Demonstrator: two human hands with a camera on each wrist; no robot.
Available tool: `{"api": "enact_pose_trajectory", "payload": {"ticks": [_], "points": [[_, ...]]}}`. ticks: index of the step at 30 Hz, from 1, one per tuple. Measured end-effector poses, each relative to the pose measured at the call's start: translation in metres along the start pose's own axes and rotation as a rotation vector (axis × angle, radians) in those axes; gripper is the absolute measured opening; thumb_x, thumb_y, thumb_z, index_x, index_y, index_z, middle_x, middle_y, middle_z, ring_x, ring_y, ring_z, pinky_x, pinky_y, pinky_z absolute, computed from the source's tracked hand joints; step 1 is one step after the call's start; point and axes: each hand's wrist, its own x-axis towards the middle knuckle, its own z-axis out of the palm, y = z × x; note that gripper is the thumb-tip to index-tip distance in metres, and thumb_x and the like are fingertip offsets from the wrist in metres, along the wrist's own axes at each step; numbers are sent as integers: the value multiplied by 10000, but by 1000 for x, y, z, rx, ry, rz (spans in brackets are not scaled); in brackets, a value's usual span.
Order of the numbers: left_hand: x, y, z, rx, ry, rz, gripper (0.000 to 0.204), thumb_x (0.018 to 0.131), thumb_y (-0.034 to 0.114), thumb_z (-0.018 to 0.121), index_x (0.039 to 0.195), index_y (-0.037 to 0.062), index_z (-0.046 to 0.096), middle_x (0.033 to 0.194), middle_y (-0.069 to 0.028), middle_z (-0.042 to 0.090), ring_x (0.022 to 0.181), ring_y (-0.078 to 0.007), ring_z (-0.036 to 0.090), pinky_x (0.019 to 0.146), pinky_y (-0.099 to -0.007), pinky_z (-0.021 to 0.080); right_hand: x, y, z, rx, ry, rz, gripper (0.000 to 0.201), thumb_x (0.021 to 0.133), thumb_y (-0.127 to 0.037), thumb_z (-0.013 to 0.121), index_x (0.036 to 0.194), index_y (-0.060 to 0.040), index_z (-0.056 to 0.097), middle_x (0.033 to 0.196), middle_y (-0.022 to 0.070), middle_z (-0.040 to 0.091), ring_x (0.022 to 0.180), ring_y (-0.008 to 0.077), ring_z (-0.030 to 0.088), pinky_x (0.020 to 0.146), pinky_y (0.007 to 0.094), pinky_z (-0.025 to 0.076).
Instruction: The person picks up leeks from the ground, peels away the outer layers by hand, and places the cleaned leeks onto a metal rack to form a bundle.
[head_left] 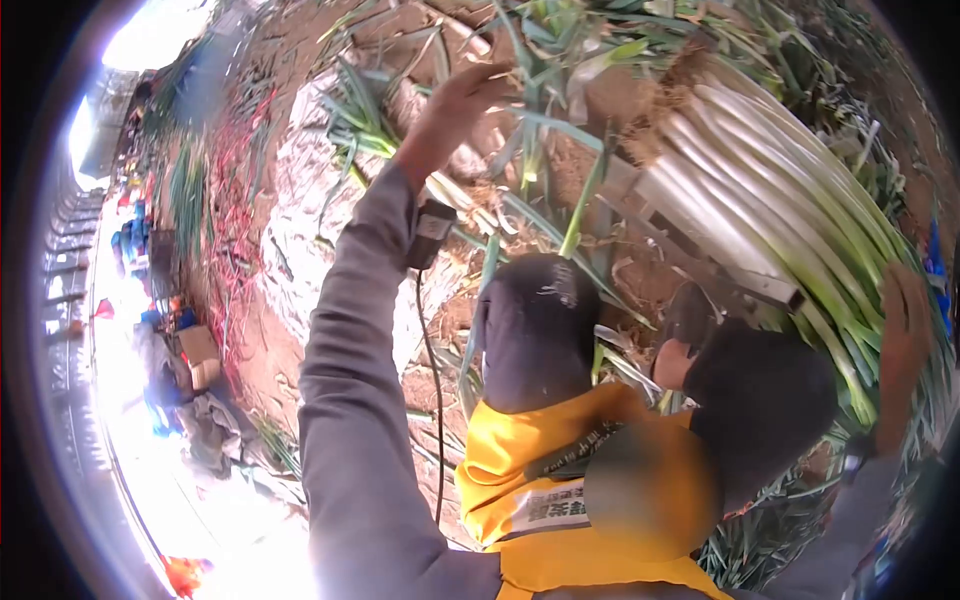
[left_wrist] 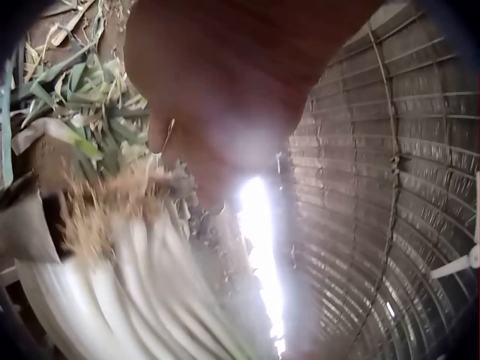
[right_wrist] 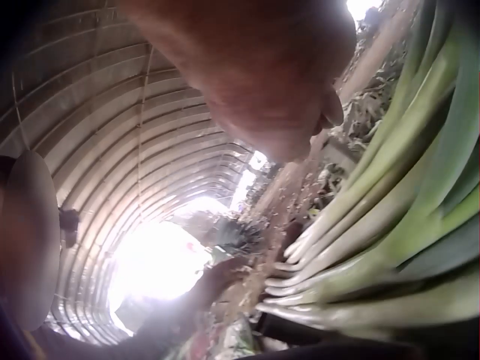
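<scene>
**Leek bundle steadied by the right hand, left hand raised beside its roots**

The right hand (head_left: 905, 330) lies along the green end of the leek bundle (head_left: 770, 200), fingers resting over the stalks; whether they curl round them cannot be told. The bundle stretches up and away from that hand, white shafts ending in brown roots (head_left: 675, 95). The left hand (head_left: 455, 110) hangs with fingers loose, holding nothing, near the root end and just above scattered leek leaves (head_left: 365, 125) on the soil.
</scene>
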Motion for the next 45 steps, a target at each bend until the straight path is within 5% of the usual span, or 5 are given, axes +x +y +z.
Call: {"api": "enact_pose_trajectory", "payload": {"ticks": [4, 10, 18, 32, 45], "points": [[-110, -174, -108, 63, 517, -437, 398, 973, 269, 640, 1193, -62, 674, 996, -109, 710, 808, -174, 667, 706, -312, 533, -10, -91, 12, 256, -47, 233, 263, 942, 0, 669, 1205, 12, 674, 1117, 163, 703, 1000, 309, 681, 886, 384, 538], [-258, -301, -84, -7, 759, -689, 304, 982, 195, 638, 1164, -46, 676, 930, -118, 694, 704, -183, 649, 617, -329, 523, 5, -156, 13, 193, -83, -411, 439, 820, 116, 706, 1245, 21, 651, 1007, 203, 696, 803, 333, 672, 672, 438, 532], [-286, -410, -58, 495, 900, -754, 471, 914, 294, 728, 1275, 3, 651, 1199, -293, 678, 1130, -440, 649, 968, -491, 504, -9, -144, 42, 315, -392, 5, 243, 908, 9, 703, 1152, 6, 705, 1006, 171, 713, 901, 356, 674, 814, 432, 520], [-224, -316, -52, -607, 666, -608, 300, 1003, 213, 691, 1171, -35, 665, 895, -15, 641, 765, -96, 580, 662, -269, 478, 31, -179, 53, 264, -580, -54, 388, 796, 17, 754, 1172, 7, 660, 893, 183, 641, 776, 379, 623, 668, 467, 471], [-231, -239, -1, -962, 597, -336, 298, 1019, 206, 672, 1249, 19, 641, 1034, -17, 681, 908, -109, 655, 803, -246, 548, 17, -186, 32, 275, -579, -6, 373, 864, -64, 727, 1229, -19, 662, 994, 203, 689, 901, 423, 658, 783, 483, 502]]}}
